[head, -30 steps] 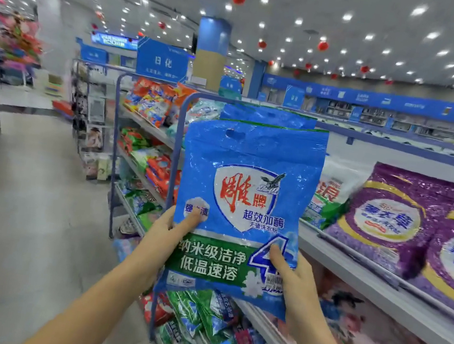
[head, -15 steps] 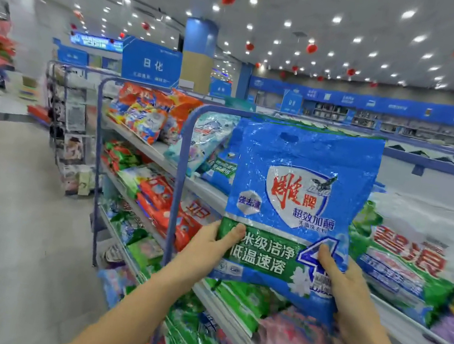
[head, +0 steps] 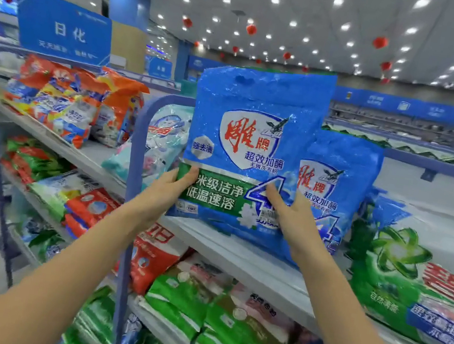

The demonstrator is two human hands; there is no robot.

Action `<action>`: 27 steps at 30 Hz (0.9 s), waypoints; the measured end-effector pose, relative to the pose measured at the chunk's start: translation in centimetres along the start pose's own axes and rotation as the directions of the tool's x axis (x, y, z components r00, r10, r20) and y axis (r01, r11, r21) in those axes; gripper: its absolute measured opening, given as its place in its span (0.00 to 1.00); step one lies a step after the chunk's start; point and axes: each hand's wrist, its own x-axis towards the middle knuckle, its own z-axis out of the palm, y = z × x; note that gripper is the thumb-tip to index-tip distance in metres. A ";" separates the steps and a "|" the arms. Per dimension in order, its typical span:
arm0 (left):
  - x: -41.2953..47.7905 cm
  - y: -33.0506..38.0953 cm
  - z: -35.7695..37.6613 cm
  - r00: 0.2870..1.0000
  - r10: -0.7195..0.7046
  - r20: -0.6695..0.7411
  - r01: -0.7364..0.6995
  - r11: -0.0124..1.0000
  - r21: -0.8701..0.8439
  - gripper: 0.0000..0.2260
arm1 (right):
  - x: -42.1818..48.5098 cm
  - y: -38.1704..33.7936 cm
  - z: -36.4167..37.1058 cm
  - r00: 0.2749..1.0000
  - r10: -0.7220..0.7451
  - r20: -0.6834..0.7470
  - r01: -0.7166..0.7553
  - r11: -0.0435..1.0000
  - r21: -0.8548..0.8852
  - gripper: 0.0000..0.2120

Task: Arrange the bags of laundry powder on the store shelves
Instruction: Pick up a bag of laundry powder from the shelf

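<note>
I hold a blue laundry powder bag (head: 250, 146) with a red logo and a green band upright at the top shelf (head: 237, 250). My left hand (head: 169, 192) grips its lower left corner, thumb on the green band. My right hand (head: 292, 221) grips its lower right side. The bag's bottom edge hangs just over the shelf's front. A second identical blue bag (head: 336, 189) stands on the shelf right behind it, partly hidden.
A large green and white bag (head: 411, 278) lies to the right on the same shelf, pale blue bags (head: 162, 143) to the left. A blue metal frame post (head: 131, 216) stands before my left arm. Lower shelves hold green, red and pink bags. The aisle floor lies left.
I have stepped closer to the shelf and carried the bag to it, in front of a second identical bag. Both hands keep their grip.
</note>
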 end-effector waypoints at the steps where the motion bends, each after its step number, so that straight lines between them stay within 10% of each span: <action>1: 1.4 -0.3 -0.9 0.999 0.013 0.030 -0.012 1.000 -0.014 0.25 | 0.8 0.1 0.9 1.000 -0.003 -0.022 0.002 1.000 -0.029 0.17; 4: 5.6 -1.5 -3.2 0.998 0.041 0.055 -0.040 0.999 -0.017 0.11 | 2.8 0.9 3.5 0.994 0.054 -0.093 -0.059 0.997 -0.048 0.38; 12: 11.8 -4.5 -5.6 0.984 0.031 0.178 -0.026 0.999 -0.035 0.04 | 4.6 3.5 8.2 0.946 0.075 -0.317 -0.116 0.987 -0.114 0.33; 18: 11.6 -6.6 -7.2 0.971 0.105 0.213 -0.123 0.989 0.077 0.24 | 3.3 4.4 10.9 0.924 0.018 -0.382 -0.137 0.948 -0.286 0.24; 23: 11.1 -7.6 -7.6 0.976 0.054 0.212 -0.073 0.994 0.085 0.19 | 3.0 4.2 11.7 0.894 0.062 -0.445 -0.166 0.966 -0.198 0.09; 27: 11.2 -5.2 -5.9 0.995 0.064 0.075 -0.078 0.976 0.202 0.34 | 4.2 4.4 13.5 0.765 0.044 -0.642 -0.220 0.955 -0.197 0.34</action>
